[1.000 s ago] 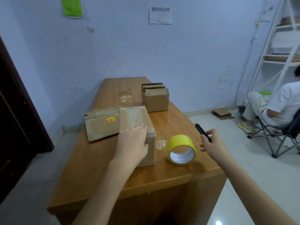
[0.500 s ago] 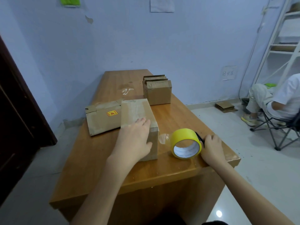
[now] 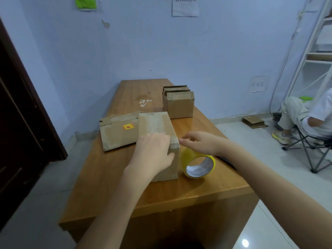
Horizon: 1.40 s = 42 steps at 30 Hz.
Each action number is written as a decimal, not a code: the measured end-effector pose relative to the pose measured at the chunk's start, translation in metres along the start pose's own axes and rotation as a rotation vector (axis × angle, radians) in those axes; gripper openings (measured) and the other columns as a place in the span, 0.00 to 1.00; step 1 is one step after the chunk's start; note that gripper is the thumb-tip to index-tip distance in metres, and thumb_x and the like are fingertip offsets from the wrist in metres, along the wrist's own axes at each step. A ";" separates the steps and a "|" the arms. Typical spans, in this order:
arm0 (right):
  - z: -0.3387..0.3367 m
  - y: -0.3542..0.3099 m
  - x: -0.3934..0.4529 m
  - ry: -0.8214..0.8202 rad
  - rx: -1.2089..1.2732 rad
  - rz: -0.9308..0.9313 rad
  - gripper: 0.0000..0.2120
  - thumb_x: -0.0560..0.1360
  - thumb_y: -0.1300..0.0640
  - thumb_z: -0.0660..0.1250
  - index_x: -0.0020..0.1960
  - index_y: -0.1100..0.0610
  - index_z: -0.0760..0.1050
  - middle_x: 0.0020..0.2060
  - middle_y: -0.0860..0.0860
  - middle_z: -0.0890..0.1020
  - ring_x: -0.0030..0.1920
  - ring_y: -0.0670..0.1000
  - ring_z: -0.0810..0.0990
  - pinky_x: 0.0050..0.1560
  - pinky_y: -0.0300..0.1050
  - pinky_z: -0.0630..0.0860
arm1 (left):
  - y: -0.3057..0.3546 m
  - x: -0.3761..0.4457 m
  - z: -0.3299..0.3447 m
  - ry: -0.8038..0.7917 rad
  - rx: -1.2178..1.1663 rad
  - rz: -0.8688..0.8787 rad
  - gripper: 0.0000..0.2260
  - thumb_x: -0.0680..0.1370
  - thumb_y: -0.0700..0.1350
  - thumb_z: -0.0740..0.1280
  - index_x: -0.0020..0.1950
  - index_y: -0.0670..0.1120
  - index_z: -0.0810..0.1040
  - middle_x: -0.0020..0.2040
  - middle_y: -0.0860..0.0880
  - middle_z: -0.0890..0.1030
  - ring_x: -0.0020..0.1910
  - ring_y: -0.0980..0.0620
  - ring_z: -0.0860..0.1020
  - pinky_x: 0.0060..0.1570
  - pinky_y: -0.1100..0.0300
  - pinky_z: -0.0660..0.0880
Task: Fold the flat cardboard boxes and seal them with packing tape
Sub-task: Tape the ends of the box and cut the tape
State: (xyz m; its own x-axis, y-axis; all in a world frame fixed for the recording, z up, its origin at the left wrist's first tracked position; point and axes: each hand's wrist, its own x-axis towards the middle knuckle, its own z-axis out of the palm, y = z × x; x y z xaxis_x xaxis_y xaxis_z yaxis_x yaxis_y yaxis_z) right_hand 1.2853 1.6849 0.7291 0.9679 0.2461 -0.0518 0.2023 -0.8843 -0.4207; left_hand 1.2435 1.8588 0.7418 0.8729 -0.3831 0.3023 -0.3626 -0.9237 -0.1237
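Observation:
A folded brown box (image 3: 156,123) with clear tape along its top stands in the middle of the wooden table (image 3: 125,186). My left hand (image 3: 154,151) rests flat on the box's near end, thumb against its near face. My right hand (image 3: 199,142) reaches left above the yellow tape roll (image 3: 199,164), which stands on edge right next to the box; the fingertips are at the box's near right top corner and look blurred. A black cutter (image 3: 225,159) lies on the table, mostly hidden by my right forearm.
A flattened box with a red and yellow sticker (image 3: 116,133) lies left of the folded one. A stack of flat cartons (image 3: 179,106) stands further back. A person sits on a folding chair (image 3: 312,119) at the right, by a white shelf (image 3: 319,56). A dark door (image 3: 21,123) is at the left.
My right hand has put the black cutter down beside the tape roll and moved left to the box's near corner. My left hand has stayed on the box.

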 end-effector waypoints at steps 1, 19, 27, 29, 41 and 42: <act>0.007 0.001 0.004 -0.035 -0.050 0.005 0.23 0.79 0.39 0.55 0.63 0.53 0.74 0.57 0.49 0.78 0.57 0.51 0.76 0.60 0.51 0.72 | 0.000 -0.001 0.001 0.015 -0.012 0.004 0.16 0.78 0.56 0.62 0.62 0.50 0.74 0.56 0.52 0.79 0.53 0.50 0.77 0.41 0.59 0.68; 0.012 0.027 -0.005 -0.037 -0.037 -0.034 0.19 0.76 0.38 0.60 0.41 0.49 0.82 0.25 0.46 0.72 0.27 0.46 0.67 0.33 0.44 0.66 | 0.002 0.000 0.008 0.103 -0.050 0.007 0.18 0.79 0.55 0.60 0.65 0.50 0.73 0.61 0.52 0.77 0.54 0.52 0.77 0.44 0.61 0.71; 0.024 0.025 -0.037 0.165 0.115 0.048 0.19 0.78 0.41 0.60 0.37 0.50 0.80 0.23 0.45 0.68 0.24 0.45 0.64 0.30 0.41 0.63 | 0.003 0.002 0.006 0.127 -0.028 -0.032 0.18 0.80 0.57 0.57 0.65 0.52 0.74 0.61 0.54 0.78 0.53 0.53 0.78 0.39 0.63 0.65; 0.025 0.025 -0.041 0.184 0.118 0.057 0.19 0.78 0.41 0.60 0.37 0.51 0.80 0.24 0.45 0.70 0.25 0.46 0.66 0.30 0.40 0.64 | 0.004 0.001 0.006 0.132 -0.021 -0.041 0.17 0.80 0.57 0.57 0.65 0.52 0.74 0.60 0.53 0.79 0.52 0.52 0.78 0.39 0.63 0.65; 0.030 0.043 -0.068 0.458 0.007 0.151 0.19 0.79 0.41 0.57 0.37 0.49 0.77 0.30 0.49 0.80 0.28 0.50 0.74 0.30 0.44 0.71 | 0.001 0.003 0.010 0.118 -0.033 -0.064 0.17 0.79 0.57 0.59 0.64 0.52 0.75 0.61 0.55 0.79 0.54 0.52 0.78 0.39 0.63 0.67; 0.030 0.039 -0.066 0.541 -0.094 0.158 0.20 0.79 0.41 0.55 0.38 0.50 0.77 0.28 0.49 0.78 0.28 0.50 0.74 0.29 0.43 0.69 | 0.002 0.003 0.010 0.117 -0.029 -0.065 0.17 0.79 0.57 0.59 0.64 0.52 0.75 0.61 0.55 0.79 0.55 0.52 0.78 0.40 0.63 0.68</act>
State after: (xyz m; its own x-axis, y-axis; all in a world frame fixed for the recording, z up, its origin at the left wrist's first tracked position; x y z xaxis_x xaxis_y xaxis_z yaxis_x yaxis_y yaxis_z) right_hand 1.2251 1.6456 0.6892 0.9210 -0.1089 0.3741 0.0370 -0.9314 -0.3621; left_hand 1.2486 1.8563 0.7333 0.8514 -0.3178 0.4171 -0.3169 -0.9456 -0.0737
